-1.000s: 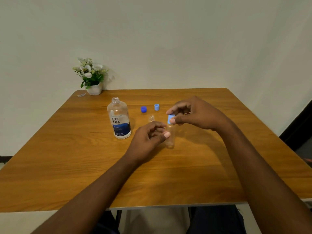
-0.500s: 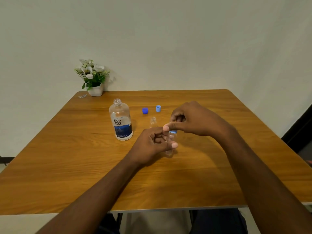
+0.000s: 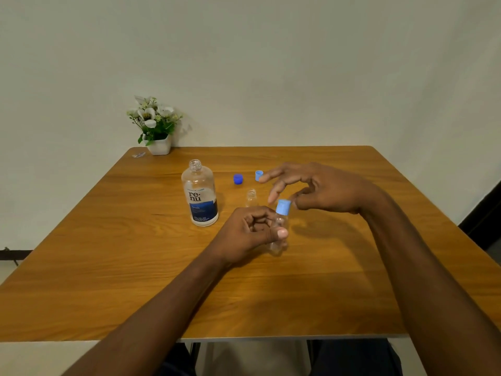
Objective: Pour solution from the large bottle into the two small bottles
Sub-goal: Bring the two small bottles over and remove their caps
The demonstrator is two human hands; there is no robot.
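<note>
The large clear bottle [image 3: 200,194] with a blue label stands uncapped on the table, left of centre. My left hand [image 3: 249,232] is shut on a small clear bottle [image 3: 278,237], which tilts slightly and carries a light blue cap [image 3: 283,207]. My right hand [image 3: 320,188] hovers just right of that cap with its fingers spread, holding nothing. A second small bottle [image 3: 251,198] stands uncapped behind my left hand. Beyond it lie a dark blue cap [image 3: 238,179] and a light blue cap [image 3: 259,175].
The wooden table [image 3: 108,267] has a white pot of flowers [image 3: 158,126] and a small clear wrapper [image 3: 138,154] at its back left corner. A pale wall rises behind the table's far edge.
My right hand lowered the light blue cap onto the small bottle held in my left hand, then its fingers opened off the cap.
</note>
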